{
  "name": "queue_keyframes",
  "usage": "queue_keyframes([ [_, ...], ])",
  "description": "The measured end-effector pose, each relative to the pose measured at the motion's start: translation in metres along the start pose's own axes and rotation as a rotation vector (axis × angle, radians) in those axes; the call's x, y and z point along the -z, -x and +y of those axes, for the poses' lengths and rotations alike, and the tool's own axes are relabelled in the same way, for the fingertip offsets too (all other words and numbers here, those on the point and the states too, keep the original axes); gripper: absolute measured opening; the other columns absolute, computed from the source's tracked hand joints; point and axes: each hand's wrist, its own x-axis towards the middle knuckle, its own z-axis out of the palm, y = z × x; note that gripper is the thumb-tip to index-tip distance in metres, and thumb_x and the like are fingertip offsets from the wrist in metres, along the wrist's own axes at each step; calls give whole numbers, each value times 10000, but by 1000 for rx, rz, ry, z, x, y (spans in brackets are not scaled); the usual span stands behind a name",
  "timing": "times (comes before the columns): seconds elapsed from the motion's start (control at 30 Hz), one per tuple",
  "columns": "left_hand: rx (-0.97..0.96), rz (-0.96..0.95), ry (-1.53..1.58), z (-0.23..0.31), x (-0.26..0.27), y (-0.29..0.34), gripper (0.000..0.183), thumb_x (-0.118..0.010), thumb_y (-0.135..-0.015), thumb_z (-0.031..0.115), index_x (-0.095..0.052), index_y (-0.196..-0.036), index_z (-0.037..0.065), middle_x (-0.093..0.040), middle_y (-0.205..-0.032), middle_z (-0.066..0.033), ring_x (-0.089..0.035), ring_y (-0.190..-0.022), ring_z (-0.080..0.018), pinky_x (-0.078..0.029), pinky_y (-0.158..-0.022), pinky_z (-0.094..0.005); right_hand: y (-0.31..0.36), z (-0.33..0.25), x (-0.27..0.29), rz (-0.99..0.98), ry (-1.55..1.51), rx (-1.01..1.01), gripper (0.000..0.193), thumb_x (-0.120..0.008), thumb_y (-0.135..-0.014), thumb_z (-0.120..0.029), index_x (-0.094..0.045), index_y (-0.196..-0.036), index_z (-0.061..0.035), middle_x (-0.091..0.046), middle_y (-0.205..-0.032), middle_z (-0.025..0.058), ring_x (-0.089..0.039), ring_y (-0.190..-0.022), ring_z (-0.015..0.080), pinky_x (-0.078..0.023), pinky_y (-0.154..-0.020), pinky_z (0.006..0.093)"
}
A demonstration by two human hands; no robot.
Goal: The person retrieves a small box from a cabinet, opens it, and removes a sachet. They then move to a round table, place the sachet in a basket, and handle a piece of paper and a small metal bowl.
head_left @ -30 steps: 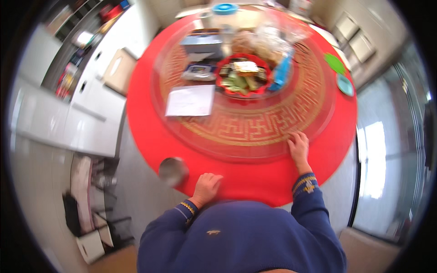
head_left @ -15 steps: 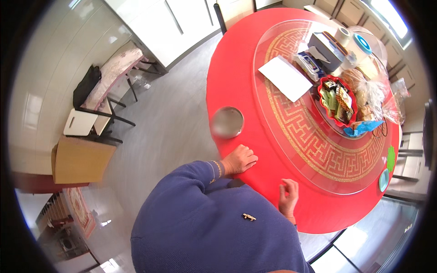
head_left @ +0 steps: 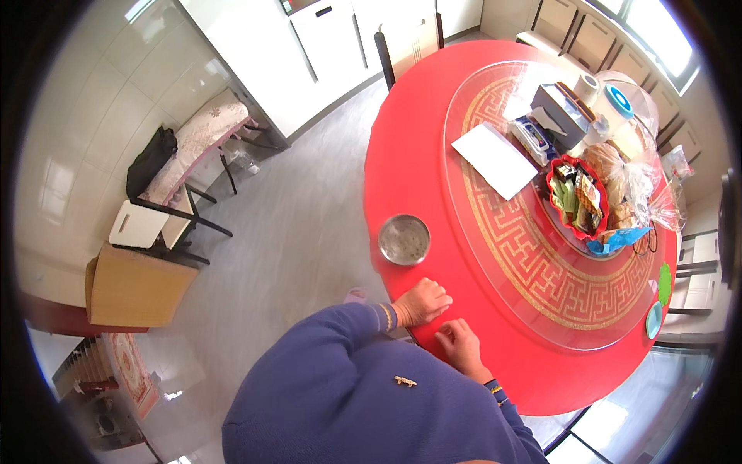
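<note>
My left hand (head_left: 422,302) rests on the near left edge of the round table, its fingers curled together; what they hold, if anything, is hidden. Close beside it, my right hand (head_left: 461,345) hovers at or touches the same edge, with bent fingers slightly apart and nothing visible in them. A round metal bowl (head_left: 404,240) stands on the red tablecloth (head_left: 410,166) just beyond my left hand, near the rim. Neither hand touches the bowl. Its greyish inside shows, but I cannot make out any contents.
A glass turntable (head_left: 464,224) carries white paper (head_left: 495,160), a tissue box (head_left: 562,116), a wipes pack (head_left: 532,139), a red snack dish (head_left: 577,198) and plastic bags (head_left: 626,182). A teal dish (head_left: 654,320) sits at the right rim. Chairs and flattened cardboard (head_left: 139,286) stand left.
My right hand has moved left, close to my left hand, and its fingers have turned down toward the table edge. The view has shifted, so table and bowl sit lower in it.
</note>
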Motion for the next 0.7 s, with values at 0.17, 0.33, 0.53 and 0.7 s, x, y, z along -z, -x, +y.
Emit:
queue_keyframes([
  [0.17, -21, 12, 339, -19, 10, 13, 141, -606, -888, 183, -653, -992, 100, -579, -815, -54, -571, -775, -246, -444, -717, -379, -18, -39, -31, 1, 318, 41, 358, -803, -727, -323, -606, -932, -105, -603, -987, 91, -612, -942, 301, -512, -758, 435],
  [0.33, -18, 64, 493, -63, 125, 53, 161, -698, -829, 146, -658, -980, 105, -628, -842, -61, -615, -767, -277, -489, -688, -384, -25, -48, -52, 3, 476, -65, 388, -871, -588, -267, -589, -815, -129, -553, -915, 85, -580, -905, 310, -497, -741, 420],
  [0.53, 137, 174, 413, -141, 246, 111, 130, -707, -825, 143, -669, -945, 109, -621, -782, -65, -607, -728, -270, -484, -641, -380, -27, -52, -61, 2, 521, -270, 416, -881, -549, -197, -543, -778, -114, -552, -864, 94, -587, -879, 324, -499, -712, 421],
  [0.7, 364, 164, 442, -141, 295, 173, 132, -710, -823, 133, -673, -948, 112, -615, -768, -52, -592, -679, -230, -474, -613, -356, -36, -41, -64, -30, 528, -254, 457, -897, -523, -178, -515, -760, -95, -548, -851, 92, -586, -863, 317, -486, -688, 418],
])
